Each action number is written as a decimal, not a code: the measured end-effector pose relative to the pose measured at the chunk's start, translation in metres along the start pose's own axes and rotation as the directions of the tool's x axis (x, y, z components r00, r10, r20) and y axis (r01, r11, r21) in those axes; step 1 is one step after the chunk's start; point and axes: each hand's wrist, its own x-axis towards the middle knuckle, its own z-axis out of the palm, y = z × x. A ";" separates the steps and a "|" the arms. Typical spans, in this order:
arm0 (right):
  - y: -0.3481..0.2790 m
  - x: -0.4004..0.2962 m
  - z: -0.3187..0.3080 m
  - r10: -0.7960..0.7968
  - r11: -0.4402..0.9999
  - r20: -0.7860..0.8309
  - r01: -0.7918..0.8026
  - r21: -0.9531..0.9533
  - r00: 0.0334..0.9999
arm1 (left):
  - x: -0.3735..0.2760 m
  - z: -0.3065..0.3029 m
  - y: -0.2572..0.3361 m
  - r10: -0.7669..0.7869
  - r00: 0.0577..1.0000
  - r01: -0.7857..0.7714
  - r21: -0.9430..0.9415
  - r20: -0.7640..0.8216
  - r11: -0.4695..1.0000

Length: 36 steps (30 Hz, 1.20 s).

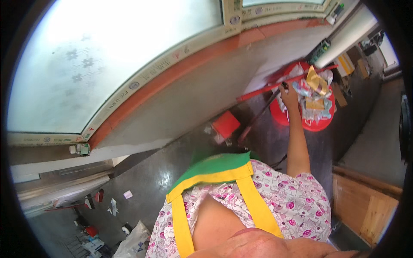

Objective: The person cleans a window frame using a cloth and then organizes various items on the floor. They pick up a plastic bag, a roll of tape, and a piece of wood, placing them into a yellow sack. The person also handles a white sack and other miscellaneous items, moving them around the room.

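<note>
My right hand (288, 95) is stretched out far to the upper right, over the left side of a round red plastic surface (280, 116). Its fingers are curled beside a red bar (258, 92), with a small dark thing at the fingertips. A dark reddish pole (258, 119) slants from near the hand down to the floor. Whether the fingers grip the pole or the bar is unclear. On the red surface lie crumpled clear plastic wrappers (314, 114) and a gold-coloured packet (316, 82). My left hand is out of view.
A red box-like object (226, 124) rests on the dark floor (155, 174) by the wall. Along the left runs a window frame with an orange sill (206, 59). Wooden furniture (364, 203) stands at right. A white plastic bag (132, 242) lies lower left.
</note>
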 end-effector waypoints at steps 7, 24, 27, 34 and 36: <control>-0.033 -0.034 -0.024 0.080 0.983 0.354 -0.016 -0.181 0.932 | -0.020 0.008 0.033 -0.052 0.985 0.023 -0.172 -0.164 0.985; 0.050 -0.133 -0.120 0.385 0.323 0.551 0.450 -0.832 0.741 | -0.015 0.053 0.061 -0.042 0.991 -0.001 -0.324 -0.127 0.946; 0.082 -0.144 -0.108 0.367 0.345 0.603 0.498 -0.796 0.709 | -0.024 0.073 0.044 -0.009 0.982 -0.047 -0.293 -0.187 0.955; 0.060 -0.162 -0.107 0.353 0.382 0.671 0.555 -0.739 0.652 | -0.049 0.106 0.003 -0.115 0.976 0.072 -0.225 -0.185 0.972; 0.038 -0.163 -0.118 0.402 0.359 0.657 0.550 -0.754 0.638 | -0.050 0.106 -0.001 -0.191 0.964 0.145 -0.234 -0.187 0.961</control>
